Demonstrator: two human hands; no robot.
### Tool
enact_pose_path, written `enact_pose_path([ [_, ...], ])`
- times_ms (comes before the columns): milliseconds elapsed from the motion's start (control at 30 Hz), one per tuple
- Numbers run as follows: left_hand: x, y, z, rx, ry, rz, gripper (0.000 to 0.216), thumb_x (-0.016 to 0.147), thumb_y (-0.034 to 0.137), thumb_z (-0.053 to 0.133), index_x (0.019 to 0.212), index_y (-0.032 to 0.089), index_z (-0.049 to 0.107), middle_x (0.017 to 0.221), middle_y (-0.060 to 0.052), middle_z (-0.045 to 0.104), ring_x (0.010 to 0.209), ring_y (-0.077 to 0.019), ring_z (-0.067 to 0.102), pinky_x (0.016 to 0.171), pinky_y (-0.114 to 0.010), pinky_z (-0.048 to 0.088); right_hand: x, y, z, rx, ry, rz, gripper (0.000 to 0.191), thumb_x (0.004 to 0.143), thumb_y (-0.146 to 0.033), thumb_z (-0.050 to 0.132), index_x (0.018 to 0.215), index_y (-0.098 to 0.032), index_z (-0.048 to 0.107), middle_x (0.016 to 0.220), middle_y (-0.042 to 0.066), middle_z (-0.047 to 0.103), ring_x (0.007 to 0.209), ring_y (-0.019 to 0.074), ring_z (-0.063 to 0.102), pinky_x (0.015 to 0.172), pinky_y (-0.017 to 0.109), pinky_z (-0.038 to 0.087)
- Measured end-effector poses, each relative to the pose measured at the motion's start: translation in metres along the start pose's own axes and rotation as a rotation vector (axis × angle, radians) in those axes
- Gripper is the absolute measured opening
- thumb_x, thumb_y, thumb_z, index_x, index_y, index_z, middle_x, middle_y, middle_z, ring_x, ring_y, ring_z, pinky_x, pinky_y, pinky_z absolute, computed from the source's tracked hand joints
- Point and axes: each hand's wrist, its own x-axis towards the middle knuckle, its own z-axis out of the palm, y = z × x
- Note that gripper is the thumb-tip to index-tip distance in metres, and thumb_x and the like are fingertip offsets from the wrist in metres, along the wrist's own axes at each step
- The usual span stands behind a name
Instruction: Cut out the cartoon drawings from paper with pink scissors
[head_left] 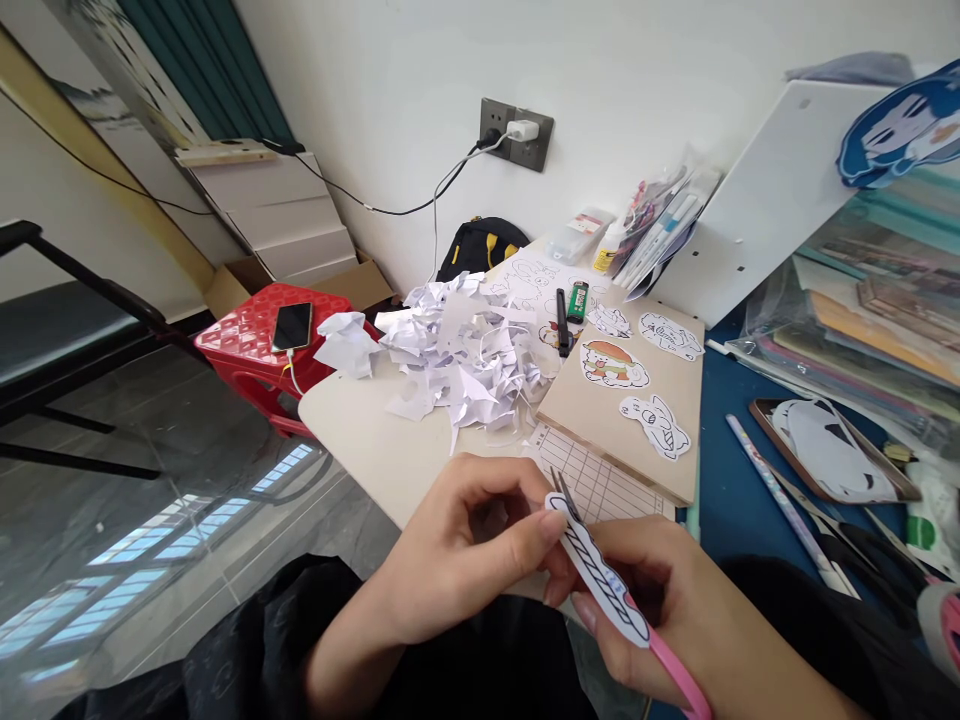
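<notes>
Between thumb and fingers, my left hand (pixel 472 550) pinches the upper end of a narrow paper cutout (pixel 600 580) with a striped black-line drawing on it. My right hand (pixel 652 600) is closed around pink-handled scissors (pixel 679 672), partly hidden behind the cutout. The scissor tips stick out past the top of the paper and look slightly parted. Beyond my hands, a heap of crumpled paper scraps (pixel 472 350) lies on the table. More cutouts rest on a tan board (pixel 570 410), among them a coloured burger figure (pixel 613 364) and a line-drawn figure (pixel 656 428).
A red stool (pixel 247 325) with a charging phone (pixel 292 327) stands left of the table (pixel 360 440). A black cutter (pixel 562 322) lies behind the board. At right are a brown tray (pixel 892 485) of cutouts and black-handled scissors (pixel 862 545). A white panel (pixel 757 190) rises behind.
</notes>
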Motion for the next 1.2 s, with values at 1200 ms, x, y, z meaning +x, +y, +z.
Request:
enact_pose_path([
  [1200, 0.007, -0.003, -0.004, -0.107, 0.327, 0.226, 0.027, 0.095, 0.03, 0.051, 0.071, 0.018, 0.053, 0.06, 0.003, 0.051, 0.047, -0.0076, 0.044, 0.046, -0.019, 0.034, -0.002, -0.03, -0.033, 0.296, -0.118, 0.314, 0.042, 0.054, -0.01, 0.086, 0.093, -0.015, 0.071, 0.084, 0.004, 0.072, 0.073, 0.019, 0.069, 0.061, 0.021, 0.056],
])
